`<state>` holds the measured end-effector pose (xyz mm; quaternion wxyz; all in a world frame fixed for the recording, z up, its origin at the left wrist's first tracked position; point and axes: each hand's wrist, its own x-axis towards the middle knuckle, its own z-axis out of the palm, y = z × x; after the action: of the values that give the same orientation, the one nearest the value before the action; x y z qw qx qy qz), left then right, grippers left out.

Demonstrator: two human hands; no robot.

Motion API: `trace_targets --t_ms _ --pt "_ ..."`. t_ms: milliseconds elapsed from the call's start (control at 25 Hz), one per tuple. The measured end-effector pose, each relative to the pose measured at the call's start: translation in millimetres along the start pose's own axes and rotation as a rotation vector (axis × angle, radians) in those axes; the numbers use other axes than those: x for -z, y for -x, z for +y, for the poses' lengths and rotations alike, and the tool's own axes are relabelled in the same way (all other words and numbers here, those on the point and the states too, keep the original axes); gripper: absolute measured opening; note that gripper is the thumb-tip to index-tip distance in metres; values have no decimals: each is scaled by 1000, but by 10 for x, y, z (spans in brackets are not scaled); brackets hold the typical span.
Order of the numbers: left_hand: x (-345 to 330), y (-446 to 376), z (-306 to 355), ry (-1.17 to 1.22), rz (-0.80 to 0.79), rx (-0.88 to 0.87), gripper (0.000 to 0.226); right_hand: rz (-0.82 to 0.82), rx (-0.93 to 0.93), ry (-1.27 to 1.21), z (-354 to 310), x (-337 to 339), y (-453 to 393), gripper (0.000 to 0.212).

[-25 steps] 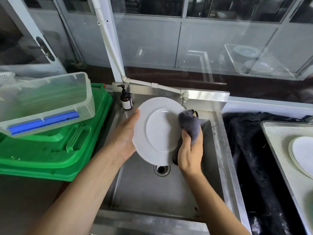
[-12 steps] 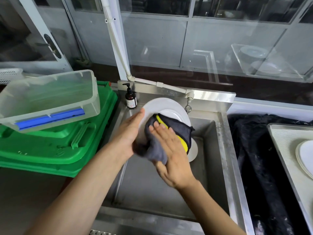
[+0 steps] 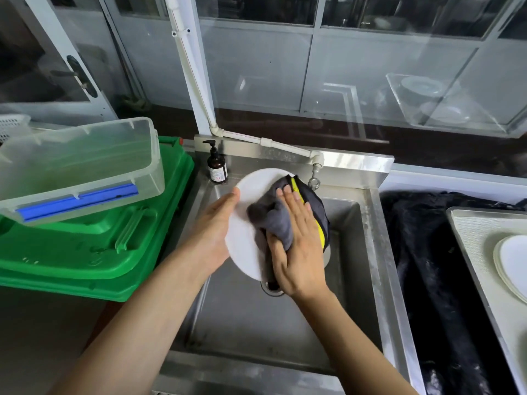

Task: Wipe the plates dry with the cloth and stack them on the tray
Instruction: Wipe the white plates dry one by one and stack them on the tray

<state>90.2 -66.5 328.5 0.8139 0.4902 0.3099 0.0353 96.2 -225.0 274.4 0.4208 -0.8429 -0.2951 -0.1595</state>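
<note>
A white plate (image 3: pixel 247 226) is held tilted on edge above the steel sink (image 3: pixel 368 246). My left hand (image 3: pixel 219 226) grips its left rim. My right hand (image 3: pixel 299 246) presses a grey cloth with a yellow and black edge (image 3: pixel 273 215) flat against the plate's face, covering its right half. At the far right a steel tray (image 3: pixel 473 238) carries a stack of white plates (image 3: pixel 510 263), partly cut off by the frame edge.
A brown pump bottle (image 3: pixel 217 166) stands at the sink's back left corner, and a tap (image 3: pixel 315 175) hangs behind the plate. Green crates (image 3: pixel 94 246) with a clear plastic tub (image 3: pixel 79 163) on top sit to the left. Black sheeting (image 3: pixel 427 252) lies between sink and tray.
My right hand went from bunching the cloth at the plate's right rim to spreading it flat across the plate's face, and it has since slid slightly right. The left hand keeps its grip.
</note>
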Motion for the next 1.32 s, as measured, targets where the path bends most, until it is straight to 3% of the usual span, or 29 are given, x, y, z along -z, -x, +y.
trace_targets --t_ms 80,240,320,400,520,560,760,840,960,1000,1200,1320 --pt "-7 -18 16 0 -31 -22 32 38 3 -22 -95 -61 -14 65" --pt "91 -24 -16 54 -202 36 22 -82 237 -102 -172 -89 -27 68" --pt "60 -3 -9 -19 -175 -3 22 -27 223 -85 -132 -31 -200 63" --pt "16 29 26 -10 -123 -21 30 76 134 -62 -68 31 -340 59" --pt "51 6 -4 -37 -53 -17 41 215 -246 -146 14 50 -433 57" --pt "54 -1 -37 -50 -41 -18 41 229 -296 -161 -17 37 -434 58" --pt "-45 38 -126 -35 22 -38 16 4 237 23 -128 -30 -485 58" --pt "-20 52 -72 -28 21 -47 16 80 94 42 25 30 -519 56" --pt "79 48 33 -40 -11 -33 38 281 -441 -232 202 99 -378 41" --pt "99 26 57 -43 -23 -30 40 308 -497 -287 180 78 -317 38" --pt "-9 -5 16 -3 -5 -59 44 251 -89 -86 -65 -154 -46 60" --pt "-25 -23 -4 115 -24 -74 32 137 124 -81 -258 -260 120 67"
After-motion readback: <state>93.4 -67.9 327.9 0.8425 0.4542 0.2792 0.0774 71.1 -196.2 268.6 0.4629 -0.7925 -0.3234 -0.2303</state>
